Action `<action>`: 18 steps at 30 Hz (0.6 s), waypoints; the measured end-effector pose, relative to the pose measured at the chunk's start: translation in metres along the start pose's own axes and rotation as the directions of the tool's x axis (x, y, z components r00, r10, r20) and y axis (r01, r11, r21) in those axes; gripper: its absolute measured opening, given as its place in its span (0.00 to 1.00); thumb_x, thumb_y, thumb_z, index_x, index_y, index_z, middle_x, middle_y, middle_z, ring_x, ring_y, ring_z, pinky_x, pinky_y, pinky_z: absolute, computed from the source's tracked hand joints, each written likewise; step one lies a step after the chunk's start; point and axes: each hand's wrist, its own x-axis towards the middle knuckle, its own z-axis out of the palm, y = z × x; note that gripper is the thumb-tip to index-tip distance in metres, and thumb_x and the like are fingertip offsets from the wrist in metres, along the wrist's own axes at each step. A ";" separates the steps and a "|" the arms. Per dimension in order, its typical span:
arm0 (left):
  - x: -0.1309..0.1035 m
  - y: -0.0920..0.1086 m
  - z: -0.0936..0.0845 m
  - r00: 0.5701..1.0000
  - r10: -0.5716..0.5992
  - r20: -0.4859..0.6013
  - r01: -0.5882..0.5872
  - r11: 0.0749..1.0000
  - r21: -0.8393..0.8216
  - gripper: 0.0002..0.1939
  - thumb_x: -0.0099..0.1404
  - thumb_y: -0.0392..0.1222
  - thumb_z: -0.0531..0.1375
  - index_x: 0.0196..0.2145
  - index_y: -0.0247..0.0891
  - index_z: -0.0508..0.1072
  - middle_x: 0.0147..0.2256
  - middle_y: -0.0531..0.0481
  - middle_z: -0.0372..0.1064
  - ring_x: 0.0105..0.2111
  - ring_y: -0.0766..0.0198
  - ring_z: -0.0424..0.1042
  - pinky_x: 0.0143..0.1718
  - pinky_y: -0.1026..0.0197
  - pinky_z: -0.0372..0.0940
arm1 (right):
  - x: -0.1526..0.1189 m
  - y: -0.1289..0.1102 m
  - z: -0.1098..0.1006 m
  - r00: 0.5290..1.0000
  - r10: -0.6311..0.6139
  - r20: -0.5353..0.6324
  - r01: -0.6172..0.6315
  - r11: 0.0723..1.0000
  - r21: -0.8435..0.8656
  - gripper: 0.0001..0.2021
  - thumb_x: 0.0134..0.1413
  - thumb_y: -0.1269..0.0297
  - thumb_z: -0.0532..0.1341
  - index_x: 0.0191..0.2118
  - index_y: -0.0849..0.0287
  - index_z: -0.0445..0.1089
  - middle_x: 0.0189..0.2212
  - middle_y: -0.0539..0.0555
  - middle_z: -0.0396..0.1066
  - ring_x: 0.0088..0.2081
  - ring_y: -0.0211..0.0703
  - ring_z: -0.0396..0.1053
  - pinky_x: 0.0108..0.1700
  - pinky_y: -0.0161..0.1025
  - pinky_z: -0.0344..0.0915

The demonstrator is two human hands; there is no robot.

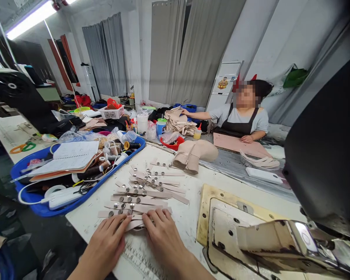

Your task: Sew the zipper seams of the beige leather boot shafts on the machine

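Both my hands rest at the near end of a spread of beige straps [154, 191] with round metal discs. My left hand [109, 241] has its fingers together over the left part of the nearest strap [136, 224]. My right hand [163, 233] presses the right part of that strap, fingers close together. The strap spans the gap between the hands and bends slightly; its ends are hidden beneath the fingers. Beyond the straps lies a beige boot-shaped piece [194, 153] with a zipper.
A blue tray [84, 200] at left holds an open notebook [72, 155], thread spools and a white power strip. At right stands a sewing machine [268, 241]. Across the table a person [242, 116] touches stacked beige pieces [179, 120]. Orange-green scissors [22, 147] lie far left.
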 end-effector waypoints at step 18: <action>0.091 -0.035 -0.064 0.919 -0.130 0.372 0.264 0.903 -0.338 0.12 0.69 0.50 0.59 0.42 0.41 0.74 0.43 0.47 0.76 0.43 0.54 0.75 0.42 0.58 0.68 | 0.000 0.052 -0.063 0.569 0.294 0.768 -0.773 0.510 0.378 0.21 0.72 0.50 0.49 0.33 0.59 0.66 0.17 0.41 0.58 0.14 0.29 0.51 0.18 0.29 0.53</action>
